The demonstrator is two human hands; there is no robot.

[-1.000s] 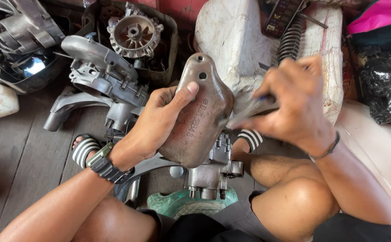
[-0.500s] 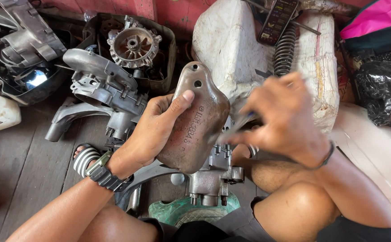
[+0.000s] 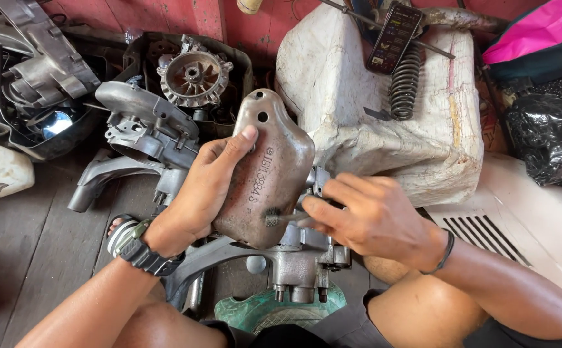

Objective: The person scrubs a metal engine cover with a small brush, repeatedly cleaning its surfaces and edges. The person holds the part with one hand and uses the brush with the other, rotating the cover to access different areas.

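A person sits on a dark wooden plank floor point(image 3: 29, 258) among engine parts, working on a brown, rust-stained metal cover plate with rounded corners and two small holes near its top point(image 3: 268, 167), the landmark here. Right of and behind the cover lies the largest item, a lumpy off-white plastic-wrapped bundle point(image 3: 358, 109), with a black coil spring point(image 3: 405, 80) and a dark flat phone-like device point(image 3: 394, 38) resting on top of it. Farther right of the cover sits a white plastic panel with slotted vents point(image 3: 519, 225). Left of the cover rests a grey cast-aluminium engine casing point(image 3: 145, 129); just above and left of the cover's top edge sits a round finned metal rotor point(image 3: 194, 77) in a black tray. Directly beneath the cover stands a smaller grey metal engine block with bolts point(image 3: 297, 258).

The left hand point(image 3: 197, 193), a dark wristwatch point(image 3: 140, 252) on its wrist, grips the cover from its left edge, thumb pressed flat on the face and fingers wrapped behind, holding it upright and slightly tilted. The right hand point(image 3: 371, 219), a thin black band point(image 3: 446, 250) at its wrist, pinches the handle of a small wire brush point(image 3: 281, 219) between thumb and fingers; the bristles touch the cover's lower right face.
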